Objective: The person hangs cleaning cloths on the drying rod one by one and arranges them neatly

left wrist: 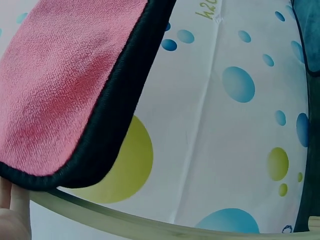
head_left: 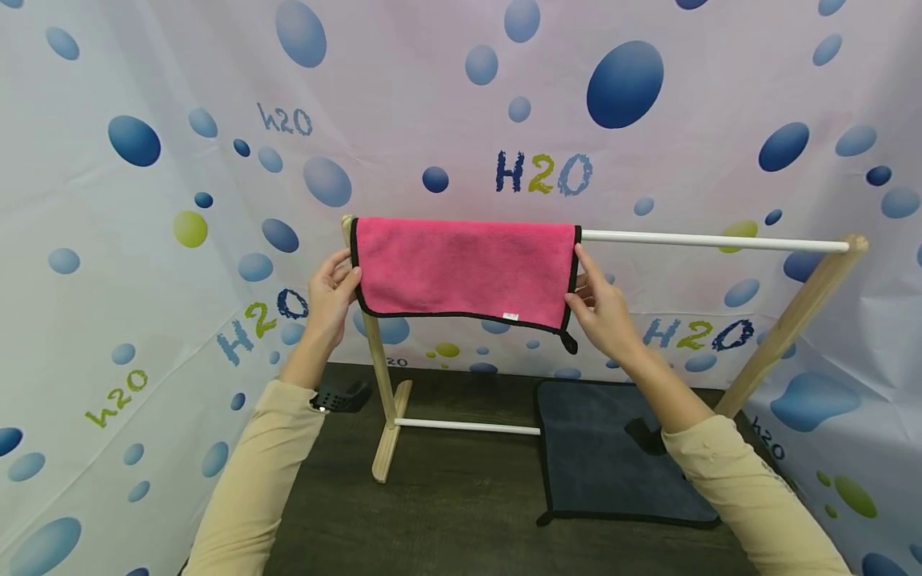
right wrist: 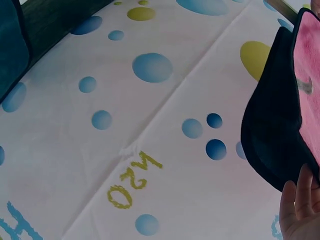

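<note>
A pink towel [head_left: 468, 268] with black edging hangs folded over the upper white bar of a wooden rack. On its left edge, my left hand [head_left: 331, 292] pinches the cloth between thumb and fingers, close to the rack's post. My right hand [head_left: 601, 312] holds the right edge, with the index finger near the bar and the thumb lower down. A black hanging loop [head_left: 569, 342] dangles from the towel's lower right corner. In the right wrist view, fingers [right wrist: 303, 192] lie against the towel's dark underside [right wrist: 272, 120]. The left wrist view shows fingertips under the pink cloth [left wrist: 65, 80].
To the right, the upper white bar [head_left: 713, 240] runs bare to a slanted wooden post [head_left: 792, 320]. A dark grey towel [head_left: 605, 456] lies spread on the dark floor [head_left: 461, 496], over part of the lower white bar [head_left: 468, 426]. Bubble-printed curtains [head_left: 432, 96] surround the rack.
</note>
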Demonstrator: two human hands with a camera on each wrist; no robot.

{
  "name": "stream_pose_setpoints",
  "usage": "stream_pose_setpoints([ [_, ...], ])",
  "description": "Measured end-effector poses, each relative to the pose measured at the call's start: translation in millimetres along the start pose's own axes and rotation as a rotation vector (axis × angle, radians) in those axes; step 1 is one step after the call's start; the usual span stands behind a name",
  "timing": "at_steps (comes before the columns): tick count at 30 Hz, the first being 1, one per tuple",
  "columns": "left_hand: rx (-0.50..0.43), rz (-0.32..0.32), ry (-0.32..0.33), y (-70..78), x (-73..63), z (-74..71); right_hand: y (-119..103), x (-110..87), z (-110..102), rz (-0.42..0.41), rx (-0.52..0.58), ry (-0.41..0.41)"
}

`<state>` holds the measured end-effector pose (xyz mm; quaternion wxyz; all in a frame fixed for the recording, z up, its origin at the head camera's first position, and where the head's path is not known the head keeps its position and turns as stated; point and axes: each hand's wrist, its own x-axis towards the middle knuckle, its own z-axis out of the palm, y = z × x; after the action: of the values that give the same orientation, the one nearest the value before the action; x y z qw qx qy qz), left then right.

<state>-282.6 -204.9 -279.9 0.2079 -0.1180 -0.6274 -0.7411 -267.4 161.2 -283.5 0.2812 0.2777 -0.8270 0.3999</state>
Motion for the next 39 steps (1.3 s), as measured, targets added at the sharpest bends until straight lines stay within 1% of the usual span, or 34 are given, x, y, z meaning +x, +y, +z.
stream_pose_setpoints([
  [4,0.005,0.008,-0.012,-5.1,-6.3,-3.7,1.6,-8.3,1.8,0.022,0.019,-0.028],
  [9,0.061,0.019,-0.007,-16.5,-14.8,-8.4,4.5,-21.9,6.7,0.041,0.041,-0.057],
  [14,0.122,0.003,0.008,-29.7,-25.3,-11.6,11.5,-34.7,11.8,0.075,0.045,-0.072],
  [18,0.166,-0.001,-0.007,-40.3,-33.0,-15.2,17.3,-43.4,14.1,0.105,0.071,-0.065],
  [22,0.164,0.021,-0.032,-50.5,-39.2,-20.2,21.6,-49.6,14.7,0.131,0.088,-0.061],
  [24,0.158,0.022,-0.038,-55.0,-42.4,-23.3,23.2,-52.2,14.6,0.149,0.088,-0.067],
  [25,0.160,0.009,-0.038,-54.3,-44.5,-23.8,24.0,-53.6,14.7,0.156,0.086,-0.068],
  [28,0.201,-0.024,-0.034,-56.2,-49.3,-27.0,10.8,-56.6,11.3,0.179,0.079,-0.076],
  [31,0.245,-0.044,-0.020,-61.7,-52.5,-31.0,11.0,-61.6,11.9,0.201,0.088,-0.081],
  [32,0.254,-0.035,-0.019,-66.5,-52.7,-33.4,12.0,-63.3,12.2,0.211,0.098,-0.087],
  [33,0.267,-0.026,-0.020,-70.8,-53.0,-35.6,18.9,-65.7,13.8,0.218,0.105,-0.092],
  [35,0.282,-0.001,-0.025,-74.6,-55.0,-37.3,31.9,-70.3,16.8,0.229,0.129,-0.099],
  [38,0.306,0.032,-0.038,-77.8,-58.4,-39.2,38.9,-74.7,17.9,0.221,0.148,-0.107],
  [39,0.324,0.051,-0.046,-76.4,-60.5,-38.4,40.1,-76.1,18.2,0.219,0.156,-0.106],
])
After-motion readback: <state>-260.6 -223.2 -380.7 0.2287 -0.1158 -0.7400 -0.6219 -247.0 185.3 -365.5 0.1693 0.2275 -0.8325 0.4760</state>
